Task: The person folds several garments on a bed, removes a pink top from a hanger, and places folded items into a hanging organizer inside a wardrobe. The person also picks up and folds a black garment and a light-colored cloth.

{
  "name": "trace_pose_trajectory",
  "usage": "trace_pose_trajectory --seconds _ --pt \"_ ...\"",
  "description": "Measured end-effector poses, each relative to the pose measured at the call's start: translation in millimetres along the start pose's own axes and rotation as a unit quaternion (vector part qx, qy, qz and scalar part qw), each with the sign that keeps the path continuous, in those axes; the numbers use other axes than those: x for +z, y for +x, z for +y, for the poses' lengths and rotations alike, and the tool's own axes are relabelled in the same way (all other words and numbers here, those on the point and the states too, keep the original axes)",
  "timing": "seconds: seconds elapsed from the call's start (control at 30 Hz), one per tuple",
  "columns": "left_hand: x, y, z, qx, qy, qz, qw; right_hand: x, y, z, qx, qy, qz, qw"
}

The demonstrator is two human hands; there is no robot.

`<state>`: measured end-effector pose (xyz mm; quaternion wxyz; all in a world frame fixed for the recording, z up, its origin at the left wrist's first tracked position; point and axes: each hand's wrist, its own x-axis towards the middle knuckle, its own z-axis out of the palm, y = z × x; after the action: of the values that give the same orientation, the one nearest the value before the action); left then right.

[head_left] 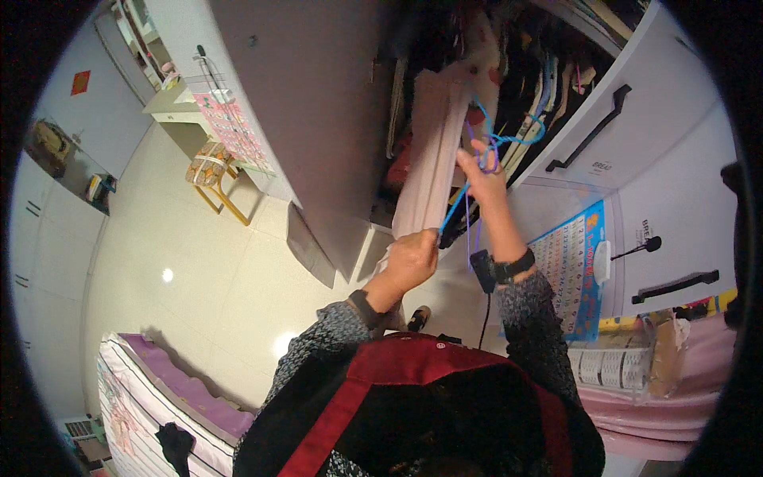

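Observation:
My left hand point(411, 257) is closed on the edge of a pale pink garment point(434, 161), where one end of a blue wire-type clothes hanger point(454, 210) meets the cloth. My right hand point(486, 179) holds the middle of that hanger, just below its hook, which points to the right. A purple hanger point(469, 229) passes through the same fingers. The garment stretches upward from my left hand toward the wardrobe interior. How far the hanger sits inside the cloth cannot be made out.
Clothes on hangers point(539, 113) crowd the open wardrobe. Its grey door point(298, 119) stands at left, a white door point(596, 137) with a black handle at right. A patterned stool point(208, 164) is farther left; a striped bed cover point(137, 399) lies lower left.

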<state>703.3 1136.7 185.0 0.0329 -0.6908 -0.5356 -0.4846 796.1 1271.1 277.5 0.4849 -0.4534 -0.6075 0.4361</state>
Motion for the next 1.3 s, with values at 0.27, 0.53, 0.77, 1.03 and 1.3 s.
trace_pose_trajectory --seconds 0.27,0.53,0.77,1.03,1.3 --pt "3 16 16 0.009 -0.068 -0.064 0.996 -43 24 9 0.007 0.147 -0.066 0.987" --pt "-3 82 -72 -0.260 -0.155 -0.009 0.953 -90 27 9 0.003 0.166 -0.060 0.984" --pt "28 105 -130 -0.336 -0.295 -0.095 0.889 -152 -4 -4 0.018 0.282 -0.203 0.938" --pt "63 81 -90 -0.359 -0.490 -0.223 0.763 -174 -43 -41 0.045 0.298 -0.239 0.923" --pt "45 15 -73 -0.390 -0.481 -0.382 0.686 -194 -66 -62 0.017 0.293 -0.205 0.934"
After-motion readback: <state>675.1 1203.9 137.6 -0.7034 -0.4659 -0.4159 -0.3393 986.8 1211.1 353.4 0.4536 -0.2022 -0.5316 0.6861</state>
